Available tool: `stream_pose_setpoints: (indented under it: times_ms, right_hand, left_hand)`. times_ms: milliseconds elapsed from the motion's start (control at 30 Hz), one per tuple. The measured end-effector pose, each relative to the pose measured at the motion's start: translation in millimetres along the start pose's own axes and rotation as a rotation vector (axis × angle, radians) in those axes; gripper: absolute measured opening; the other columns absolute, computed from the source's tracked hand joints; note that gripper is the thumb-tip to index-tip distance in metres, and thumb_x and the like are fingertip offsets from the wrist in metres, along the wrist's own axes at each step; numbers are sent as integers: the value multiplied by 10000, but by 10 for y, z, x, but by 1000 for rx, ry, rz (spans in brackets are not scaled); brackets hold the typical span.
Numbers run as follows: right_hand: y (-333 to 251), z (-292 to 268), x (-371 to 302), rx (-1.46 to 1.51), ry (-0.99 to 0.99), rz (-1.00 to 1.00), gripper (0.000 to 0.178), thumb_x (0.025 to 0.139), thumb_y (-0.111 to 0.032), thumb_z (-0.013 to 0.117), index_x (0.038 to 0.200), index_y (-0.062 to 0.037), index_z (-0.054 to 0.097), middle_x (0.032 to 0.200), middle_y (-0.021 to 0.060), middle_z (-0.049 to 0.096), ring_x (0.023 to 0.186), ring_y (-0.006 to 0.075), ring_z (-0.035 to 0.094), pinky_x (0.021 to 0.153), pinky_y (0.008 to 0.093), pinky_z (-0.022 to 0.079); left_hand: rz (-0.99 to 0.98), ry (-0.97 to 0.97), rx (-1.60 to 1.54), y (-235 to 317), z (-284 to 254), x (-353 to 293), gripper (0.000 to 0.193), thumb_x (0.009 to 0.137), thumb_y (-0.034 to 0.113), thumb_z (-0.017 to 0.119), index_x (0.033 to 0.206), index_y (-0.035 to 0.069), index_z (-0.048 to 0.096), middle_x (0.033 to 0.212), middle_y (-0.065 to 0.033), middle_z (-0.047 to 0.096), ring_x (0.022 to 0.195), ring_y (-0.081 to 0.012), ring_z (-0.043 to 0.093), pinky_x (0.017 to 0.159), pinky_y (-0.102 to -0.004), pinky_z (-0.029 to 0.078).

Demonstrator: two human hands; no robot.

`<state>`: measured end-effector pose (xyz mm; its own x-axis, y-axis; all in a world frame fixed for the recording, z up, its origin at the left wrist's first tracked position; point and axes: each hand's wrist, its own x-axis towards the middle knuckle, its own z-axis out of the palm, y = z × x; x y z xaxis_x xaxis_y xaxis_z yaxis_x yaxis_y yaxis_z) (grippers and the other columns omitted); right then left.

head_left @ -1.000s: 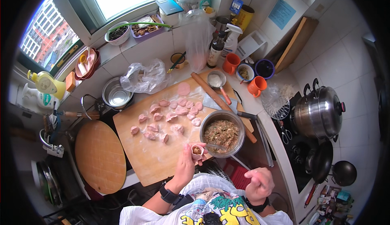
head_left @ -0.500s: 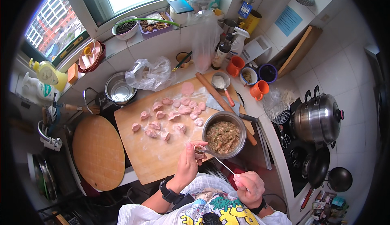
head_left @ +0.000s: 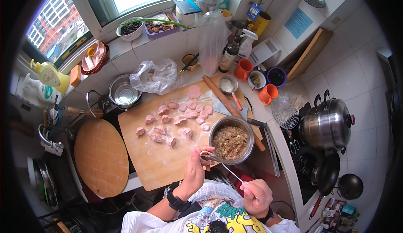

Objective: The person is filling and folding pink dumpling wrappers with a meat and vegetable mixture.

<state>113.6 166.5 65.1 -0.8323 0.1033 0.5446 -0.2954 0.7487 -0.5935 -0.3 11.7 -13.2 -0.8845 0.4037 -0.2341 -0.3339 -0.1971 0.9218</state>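
My left hand [head_left: 196,164] is curled around a pink dumpling wrapper [head_left: 205,153] at the board's near edge, just left of the filling bowl. A long-handled metal spoon [head_left: 230,170] has its head at that wrapper. Its handle end is pinched in my right hand [head_left: 256,195]. The steel bowl [head_left: 251,147] holds minced filling [head_left: 231,142] with green bits. On the floured wooden board [head_left: 168,172] sit several folded pink dumplings [head_left: 159,130]. Flat pink dough rounds [head_left: 194,92] lie beyond and right of them. How much filling the wrapper contains is mostly hidden by my fingers and the spoon.
A rolling pin [head_left: 218,91] and a cleaver [head_left: 256,122] lie beside the bowl. A flour cup [head_left: 227,84] stands behind it. Orange mugs [head_left: 268,93] and a steel pot [head_left: 329,121] are at right. A round wooden board [head_left: 101,157] rests at left.
Hardly anything differs. The spoon head and my left fingers have shifted very slightly at the wrapper; my right hand keeps its grip on the handle.
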Motion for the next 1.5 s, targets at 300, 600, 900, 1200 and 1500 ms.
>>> stream_pose_setpoints:
  times_ms: [300,600,900,1200,1500]
  right_hand:
    - [-27,-4,-9,-18,8,34,171,854,-17,647,1022,-7,614,840,100,650,657,266,636,569,329,525]
    - [16,20,11,11,149,205,100,924,-70,584,1005,-13,598,799,106,652,631,226,620,568,302,495]
    - [1744,565,-906,378,491,1129,252,1018,-226,486,1031,4,587,754,29,588,613,62,531,554,208,467]
    - [2095,745,-1147,187,375,1153,369,944,-304,626,1120,-8,494,756,35,599,647,114,564,631,253,484]
    - [1297,508,-444,-196,110,579,406,882,-216,680,1229,-46,556,1180,149,532,1025,252,531,899,376,441]
  left_hand:
    - [-19,-2,-50,9,15,-3,672,1014,554,137,1123,26,537,922,-88,618,763,-119,576,643,-234,453]
    - [-52,21,-128,-36,53,6,663,1010,565,156,1150,24,513,951,-96,603,785,-139,576,648,-247,458]
    - [-303,57,-629,-163,15,124,592,1030,506,188,1195,17,478,1034,-134,601,911,-213,600,809,-332,505]
    - [-448,113,-896,-217,-98,111,414,1045,381,308,1114,30,518,1094,-155,601,1042,-273,594,966,-388,493]
    - [-468,57,-1001,-191,-96,86,331,1031,310,386,1070,33,563,1225,-180,584,1173,-308,554,1034,-425,447]
